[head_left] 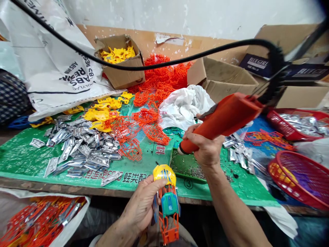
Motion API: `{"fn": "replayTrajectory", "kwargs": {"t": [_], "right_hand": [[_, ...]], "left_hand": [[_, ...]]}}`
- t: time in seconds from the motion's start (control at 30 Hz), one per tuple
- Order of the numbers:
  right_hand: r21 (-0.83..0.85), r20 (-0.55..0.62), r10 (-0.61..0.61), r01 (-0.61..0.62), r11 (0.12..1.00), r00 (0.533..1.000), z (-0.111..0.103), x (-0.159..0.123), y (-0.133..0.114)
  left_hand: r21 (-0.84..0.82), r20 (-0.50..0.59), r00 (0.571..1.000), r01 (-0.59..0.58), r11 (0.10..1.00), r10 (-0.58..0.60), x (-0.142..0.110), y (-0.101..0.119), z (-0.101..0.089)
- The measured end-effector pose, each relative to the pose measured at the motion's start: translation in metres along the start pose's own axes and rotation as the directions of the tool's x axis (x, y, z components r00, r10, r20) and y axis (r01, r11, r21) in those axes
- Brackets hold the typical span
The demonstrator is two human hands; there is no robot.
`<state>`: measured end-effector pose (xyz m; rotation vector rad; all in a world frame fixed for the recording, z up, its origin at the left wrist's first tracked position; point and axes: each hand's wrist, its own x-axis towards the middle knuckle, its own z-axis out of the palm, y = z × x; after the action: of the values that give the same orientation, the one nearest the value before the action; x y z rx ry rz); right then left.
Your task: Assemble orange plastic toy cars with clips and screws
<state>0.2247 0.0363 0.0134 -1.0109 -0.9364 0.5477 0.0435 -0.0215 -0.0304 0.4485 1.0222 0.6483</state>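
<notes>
My left hand [144, 202] grips a toy assembly near the table's front edge. This toy has a yellow rounded front [164, 173], an orange lattice frame [169, 233] and a teal block [169, 203] in its middle. Wrapped round a red corded electric screwdriver [223, 118], my right hand [209, 151] holds it slanted, with its lower end over a green tray [177, 159]. Small screws [196, 171] lie in that tray. Whether the screwdriver's bit touches anything I cannot make out.
Silver parts [87, 147], yellow parts [105, 109] and orange lattice pieces [151, 116] are heaped on the green table cover. Cardboard boxes [228, 77] stand behind a white cloth [185, 103]. Red baskets [303, 175] sit at right. A black cable [154, 67] arches across the view.
</notes>
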Motion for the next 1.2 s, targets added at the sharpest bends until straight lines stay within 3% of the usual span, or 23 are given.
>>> {"fn": "replayTrajectory", "kwargs": {"t": [0.13, 0.3, 0.43, 0.87, 1.2], "right_hand": [[0.163, 0.043, 0.01, -0.017, 0.986, 0.999, -0.002, -0.009, -0.03], [0.337, 0.19, 0.023, -0.088, 0.937, 0.981, -0.006, -0.029, -0.055], [0.393, 0.239, 0.039, -0.133, 0.91, 0.97, -0.006, -0.04, -0.056], [0.413, 0.239, 0.073, -0.169, 0.895, 0.968, -0.004, -0.048, -0.054], [0.435, 0.259, 0.09, -0.199, 0.878, 0.962, -0.009, -0.047, -0.062]], "left_hand": [[-0.029, 0.005, 1.0, -0.009, 1.0, 0.01, 0.001, -0.002, -0.001], [-0.087, 0.013, 1.0, 0.009, 0.996, -0.008, 0.003, -0.002, -0.001], [-0.105, 0.031, 0.999, 0.013, 0.994, -0.01, 0.003, -0.001, -0.001], [-0.111, -0.002, 1.0, 0.005, 0.994, -0.006, 0.002, 0.001, 0.001], [-0.081, 0.014, 0.994, -0.11, 0.991, 0.111, -0.007, -0.007, 0.005]]}}
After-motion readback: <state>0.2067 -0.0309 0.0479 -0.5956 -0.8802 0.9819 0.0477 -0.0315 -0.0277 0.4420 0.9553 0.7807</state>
